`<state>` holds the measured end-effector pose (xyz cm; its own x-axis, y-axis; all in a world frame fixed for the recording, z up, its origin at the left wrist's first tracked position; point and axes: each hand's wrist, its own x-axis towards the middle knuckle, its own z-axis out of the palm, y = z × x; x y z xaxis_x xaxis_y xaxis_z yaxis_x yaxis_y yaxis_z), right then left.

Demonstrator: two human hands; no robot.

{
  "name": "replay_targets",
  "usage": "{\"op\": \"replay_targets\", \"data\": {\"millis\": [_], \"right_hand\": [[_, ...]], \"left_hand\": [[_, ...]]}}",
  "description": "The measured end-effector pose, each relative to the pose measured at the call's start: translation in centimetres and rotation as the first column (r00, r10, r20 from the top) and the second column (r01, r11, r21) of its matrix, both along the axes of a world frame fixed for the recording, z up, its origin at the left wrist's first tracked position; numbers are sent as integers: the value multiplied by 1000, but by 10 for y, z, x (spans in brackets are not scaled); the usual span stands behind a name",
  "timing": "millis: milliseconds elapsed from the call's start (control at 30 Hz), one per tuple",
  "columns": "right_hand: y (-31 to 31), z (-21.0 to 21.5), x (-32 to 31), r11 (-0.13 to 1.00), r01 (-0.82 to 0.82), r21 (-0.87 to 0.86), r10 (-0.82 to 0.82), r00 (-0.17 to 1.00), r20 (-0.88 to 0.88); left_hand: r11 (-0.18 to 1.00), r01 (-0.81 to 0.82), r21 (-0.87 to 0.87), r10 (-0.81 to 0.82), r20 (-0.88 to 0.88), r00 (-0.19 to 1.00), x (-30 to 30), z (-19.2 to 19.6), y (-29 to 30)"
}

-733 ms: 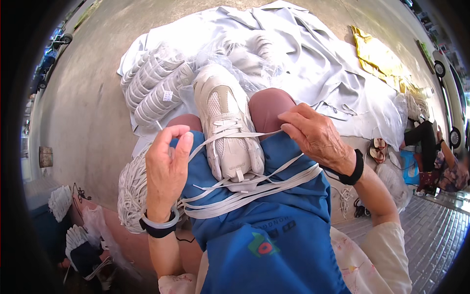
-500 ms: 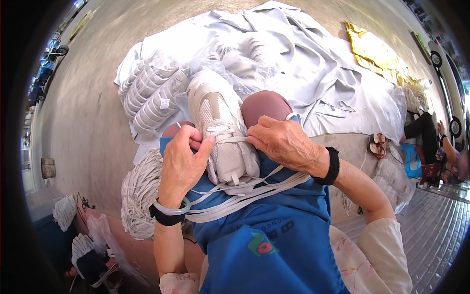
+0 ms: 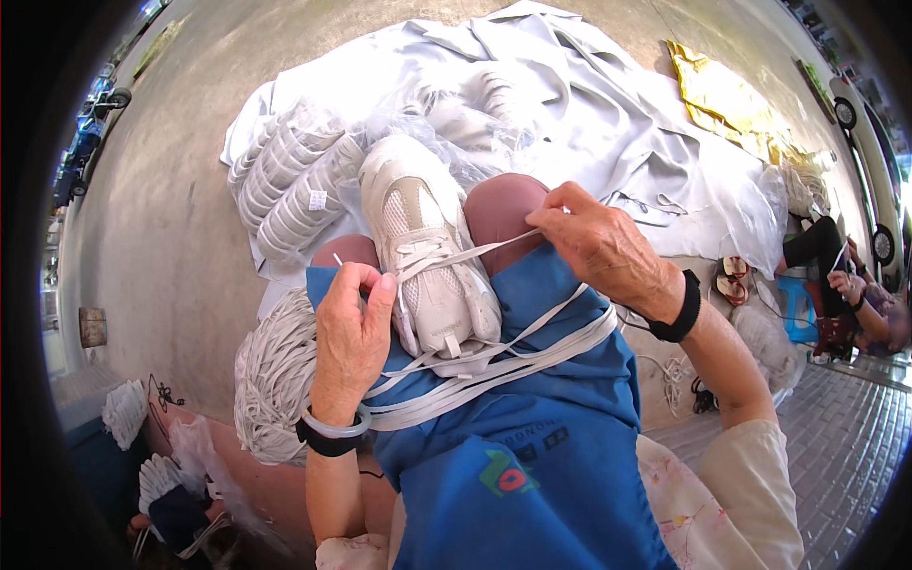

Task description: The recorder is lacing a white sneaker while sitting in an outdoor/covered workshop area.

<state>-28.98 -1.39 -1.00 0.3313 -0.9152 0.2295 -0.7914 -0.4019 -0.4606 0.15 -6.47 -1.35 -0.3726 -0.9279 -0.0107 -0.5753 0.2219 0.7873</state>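
Note:
A white sneaker (image 3: pixel 427 252) lies toe-away on my lap, between my knees, over a blue apron (image 3: pixel 513 446). My left hand (image 3: pixel 351 328) pinches one end of a white shoelace (image 3: pixel 399 275) at the shoe's left side. At the right side, my right hand (image 3: pixel 594 242) pulls the other lace end taut across the shoe's eyelets. A bundle of white laces (image 3: pixel 494 366) drapes across my lap below the shoe. Both wrists wear black bands.
Stacks of white shoe parts (image 3: pixel 285 180) and bagged white shoes (image 3: pixel 456 114) lie on a pale sheet (image 3: pixel 617 123) ahead. A heap of white laces (image 3: pixel 271 380) sits by my left thigh. Another person (image 3: pixel 845 285) sits at the far right, beside sandals (image 3: pixel 736 275).
My hands were close together on the shoe's laces. They have drawn apart, each pulling a lace end outward; the right one now stretches the lace tight.

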Motion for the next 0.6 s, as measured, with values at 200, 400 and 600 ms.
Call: {"op": "replay_targets", "data": {"millis": [200, 400, 600], "right_hand": [[35, 20, 23, 957, -197, 210, 185, 980, 77], [44, -9, 28, 960, -241, 143, 250, 967, -49], [30, -1, 3, 981, 149, 122, -139, 986, -90]], "left_hand": [[991, 111, 72, -115, 60, 992, 19, 10, 4], [992, 42, -118, -32, 82, 996, 21, 6, 7], [949, 7, -314, -7, 0, 1000, 28, 15, 17]]}}
